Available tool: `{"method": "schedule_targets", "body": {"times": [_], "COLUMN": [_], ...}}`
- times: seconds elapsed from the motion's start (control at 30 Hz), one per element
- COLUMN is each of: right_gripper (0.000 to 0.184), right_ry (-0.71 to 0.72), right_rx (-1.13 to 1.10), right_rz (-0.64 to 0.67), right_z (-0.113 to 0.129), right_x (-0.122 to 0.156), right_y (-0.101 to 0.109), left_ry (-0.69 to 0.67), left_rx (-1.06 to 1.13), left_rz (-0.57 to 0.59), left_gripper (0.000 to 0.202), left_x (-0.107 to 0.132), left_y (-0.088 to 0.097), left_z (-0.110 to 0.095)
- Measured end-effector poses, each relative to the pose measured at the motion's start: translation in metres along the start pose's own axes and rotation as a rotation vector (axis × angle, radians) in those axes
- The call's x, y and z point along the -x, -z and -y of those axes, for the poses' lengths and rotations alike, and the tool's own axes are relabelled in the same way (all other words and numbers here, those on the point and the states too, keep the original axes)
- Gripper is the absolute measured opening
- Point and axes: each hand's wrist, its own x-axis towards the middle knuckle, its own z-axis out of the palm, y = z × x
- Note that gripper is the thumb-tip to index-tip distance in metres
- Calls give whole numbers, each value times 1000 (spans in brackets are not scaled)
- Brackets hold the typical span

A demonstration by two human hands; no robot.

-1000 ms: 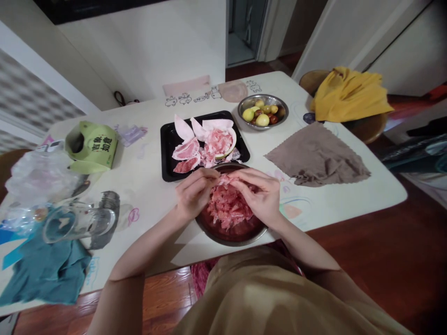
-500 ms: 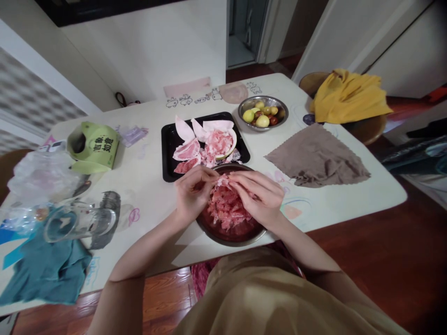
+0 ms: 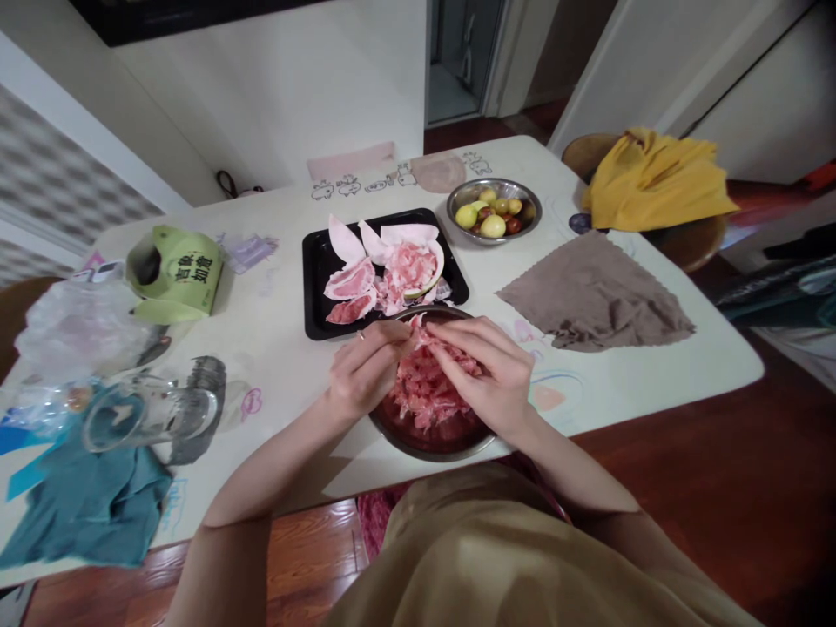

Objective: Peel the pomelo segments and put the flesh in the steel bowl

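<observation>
Head view: the person is holding both hands over a metal bowl point(image 3: 439, 454) of red fruit pulp point(image 3: 428, 396) at the near edge of the table point(image 3: 280, 383).
Fruit piece: the pale pink piece point(image 3: 420, 333) is sitting between the two sets of fingertips, above the bowl's 12 o'clock side, at about 2 o'clock from the left hand point(image 3: 366, 370) and 10 o'clock from the right hand point(image 3: 493, 374).
Left fingers: they are pinching together on the piece from its 9 o'clock side.
Right fingers: they are closing on the same piece from its 3 o'clock side, the thumb lying below the others.
Tray: at 11 o'clock from the bowl, a black tray point(image 3: 315, 274) is holding peel point(image 3: 344, 241) and more pink flesh.
Small bowl: at 1 o'clock, a second bowl point(image 3: 457, 228) is holding yellow and brown fruit point(image 3: 493, 225).
Cloth: a brown cloth point(image 3: 597, 292) is lying at 2 o'clock.
Hidden: the hands are covering parts of the rim at 10 and 2 o'clock; the fingertips are masking the piece's outline.
Hard to read: plastic wrapping point(image 3: 82, 326) at 9 to 10 o'clock is blurring into a pale heap.
Cut off: the frame's bottom edge is cropping the person's shirt point(image 3: 470, 557).
</observation>
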Motion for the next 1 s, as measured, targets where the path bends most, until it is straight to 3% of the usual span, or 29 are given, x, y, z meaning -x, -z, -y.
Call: {"method": "schedule_targets", "body": {"times": [0.13,0.33,0.63,0.73,0.87,1.0], "right_gripper": [27,22,31,38,40,36], "right_ry": [11,-28,20,65,73,43], "right_rx": [-5,-46,-69,-41,-4,0], "right_rz": [-17,-72,-121,-164,-137,-107], "right_z": [1,3,1,0,-1,-2], "right_x": [0,-3,3,5,5,6], "right_y": [1,0,4,9,12,12], "left_ry": [-44,85,69,5,-106,-164], "left_rx": [29,141,202,173,168,121], "left_rz": [-3,-63,-182,-216,-171,-280], "left_gripper": [20,25,25,24,19,25], "left_x": [-1,-8,-15,-15,-15,-16], "left_y": [0,-2,-1,4,6,5], "left_z": [-1,-5,-2,2,5,13]}}
